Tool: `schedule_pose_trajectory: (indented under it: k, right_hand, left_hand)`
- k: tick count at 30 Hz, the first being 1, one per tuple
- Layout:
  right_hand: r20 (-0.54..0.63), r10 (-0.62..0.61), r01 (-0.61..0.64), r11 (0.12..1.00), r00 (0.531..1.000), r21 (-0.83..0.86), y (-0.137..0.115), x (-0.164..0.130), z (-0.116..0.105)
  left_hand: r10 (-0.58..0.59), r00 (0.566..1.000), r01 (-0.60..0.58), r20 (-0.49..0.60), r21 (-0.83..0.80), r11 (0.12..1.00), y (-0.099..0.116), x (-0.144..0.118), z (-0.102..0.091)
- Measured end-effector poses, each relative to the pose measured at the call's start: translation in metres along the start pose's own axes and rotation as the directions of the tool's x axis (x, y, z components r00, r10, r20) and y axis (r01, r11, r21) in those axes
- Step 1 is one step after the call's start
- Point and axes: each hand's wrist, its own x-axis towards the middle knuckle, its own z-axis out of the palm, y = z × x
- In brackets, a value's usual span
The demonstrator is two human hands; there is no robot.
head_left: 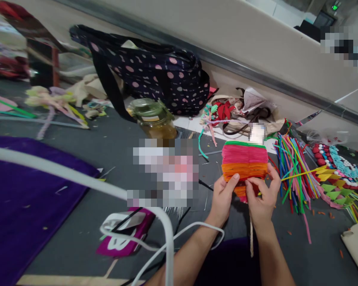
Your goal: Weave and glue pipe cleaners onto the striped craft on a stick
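Observation:
Both my hands hold a woven piece of fuzzy craft stems [244, 163], banded green at the top, then pink, then orange and red lower down. My left hand [223, 196] grips its lower left edge with the thumb on the orange band. My right hand [262, 194] pinches the lower middle, with fingers wrapped round the right edge. A pale stick [251, 238] hangs down from the piece between my wrists.
A pile of loose coloured craft stems [292, 174] lies right of my hands. A jar with a green lid [152, 117] and a dotted dark bag [155, 75] stand behind. Purple cloth [24, 198] covers the left; white cables [155, 222] cross the front.

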Motion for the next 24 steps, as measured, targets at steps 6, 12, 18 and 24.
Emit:
schedule_pose_trajectory:
  k: [6, 12, 18, 24]
  right_hand:
    - [0.052, -0.034, 0.036, 0.998, 0.998, -0.043, -0.0012, 0.0038, -0.0039]
    - [0.065, -0.047, 0.055, 0.992, 0.997, -0.118, -0.0054, 0.0057, -0.0058]
    - [0.04, -0.001, 0.004, 0.995, 0.999, -0.098, -0.0051, 0.0019, -0.0026]
    - [-0.042, 0.085, -0.084, 0.996, 0.995, 0.028, -0.0061, 0.0038, -0.005]
  left_hand:
    - [0.012, 1.0, -0.012, -0.002, 0.019, 1.0, 0.0007, 0.001, 0.0009]
    - [0.016, 0.999, -0.018, 0.032, 0.055, 0.998, 0.0016, -0.0008, 0.0017]
    - [-0.008, 0.999, 0.006, 0.038, 0.036, 0.999, -0.0007, -0.0015, 0.0023]
    - [-0.076, 0.997, 0.075, -0.023, -0.029, 0.997, 0.0027, 0.0018, 0.0022]
